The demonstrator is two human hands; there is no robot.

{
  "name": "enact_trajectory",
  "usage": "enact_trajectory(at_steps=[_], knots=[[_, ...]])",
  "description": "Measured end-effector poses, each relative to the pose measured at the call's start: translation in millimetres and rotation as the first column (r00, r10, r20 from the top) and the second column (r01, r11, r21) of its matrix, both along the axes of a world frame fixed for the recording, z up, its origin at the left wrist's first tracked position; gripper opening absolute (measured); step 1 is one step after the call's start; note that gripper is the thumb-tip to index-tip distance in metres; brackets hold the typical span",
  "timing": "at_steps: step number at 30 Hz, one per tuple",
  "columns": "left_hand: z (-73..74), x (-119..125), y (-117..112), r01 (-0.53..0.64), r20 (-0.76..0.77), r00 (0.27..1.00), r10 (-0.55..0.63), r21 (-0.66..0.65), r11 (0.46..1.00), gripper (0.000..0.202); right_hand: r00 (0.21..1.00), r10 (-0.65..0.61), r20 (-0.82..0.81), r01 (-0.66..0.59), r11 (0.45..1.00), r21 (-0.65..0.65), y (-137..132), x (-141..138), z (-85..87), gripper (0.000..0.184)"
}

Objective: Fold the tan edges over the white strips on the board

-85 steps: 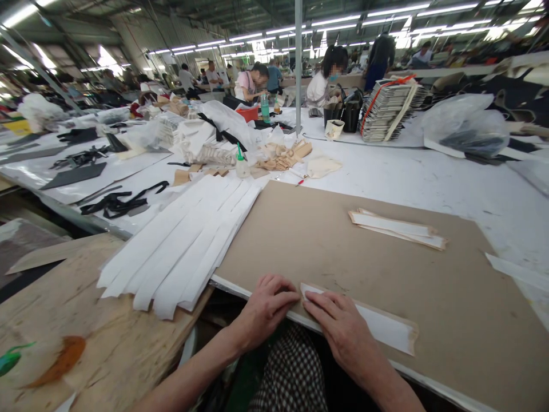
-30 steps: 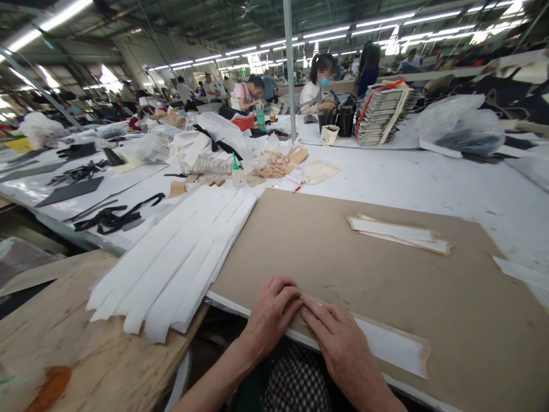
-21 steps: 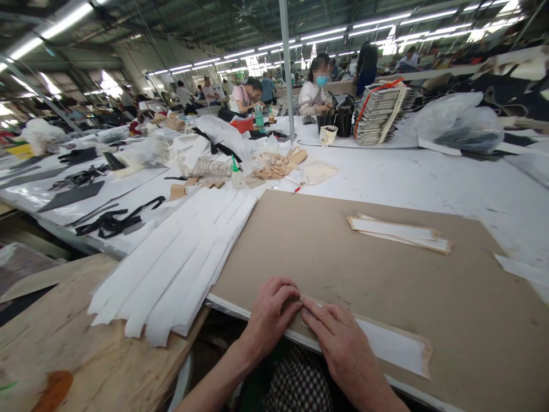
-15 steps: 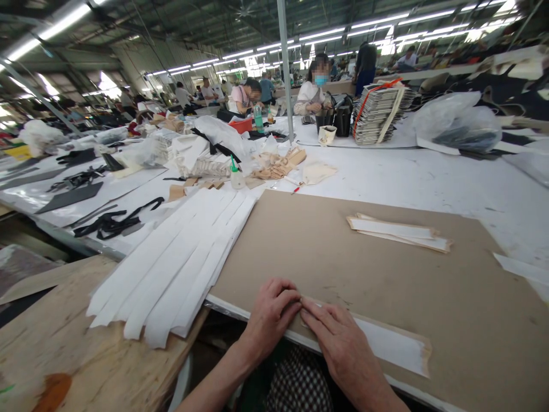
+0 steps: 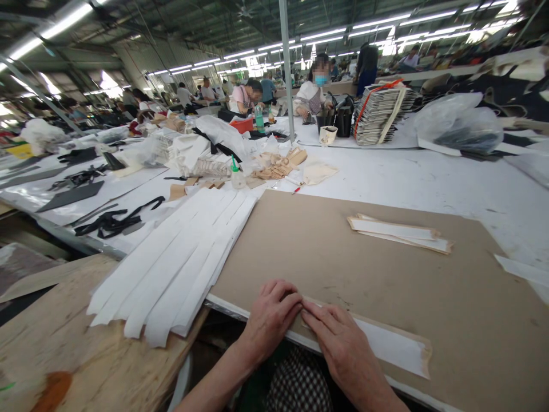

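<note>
Over the white strip the right hand was laid, fingers extended, the left hand curled at the strip's end; pinching couldn't be told.

I count two foreground hands, one brown board and three tan-edged white strips (any beneath are hidden).

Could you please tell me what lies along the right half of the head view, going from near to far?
White strip partly under the right hand, small pile of similar strips, orange-banded bundle.
</note>
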State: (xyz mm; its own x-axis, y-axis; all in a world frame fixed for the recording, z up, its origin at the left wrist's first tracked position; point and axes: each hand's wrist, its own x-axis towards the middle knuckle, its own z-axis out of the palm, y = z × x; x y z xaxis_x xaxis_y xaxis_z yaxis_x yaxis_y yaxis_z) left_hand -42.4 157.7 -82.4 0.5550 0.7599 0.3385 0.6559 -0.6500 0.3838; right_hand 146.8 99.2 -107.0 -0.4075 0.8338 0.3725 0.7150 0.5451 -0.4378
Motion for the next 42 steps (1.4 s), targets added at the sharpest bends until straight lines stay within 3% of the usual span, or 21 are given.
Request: enact_trajectory(at_steps=[20,33,39,42], knots=[[4.1,-4,4,0.029,0.071,0.997,-0.021,-0.109,0.994,0.013,1.000,-0.012,-0.019,0.013,1.000,0.008,0,-1,2.2,0.039],[2.3,-7,5,0.064,-0.109,0.992,-0.063,0.000,0.998,0.018,1.000,-0.011,-0.023,0.011,1.000,0.002,1,-1,1.7,0.041],[9.8,-7,3,0.136,-0.281,0.954,-0.107,0.086,0.987,0.021,1.000,-0.004,-0.021,0.005,0.999,0.040,0,2,2.1,0.041],[12.0,-7,5,0.142,-0.271,0.955,-0.120,0.061,0.988,0.019,0.998,-0.046,-0.050,0.048,0.998,0.040,-1,3,0.5,0.039]])
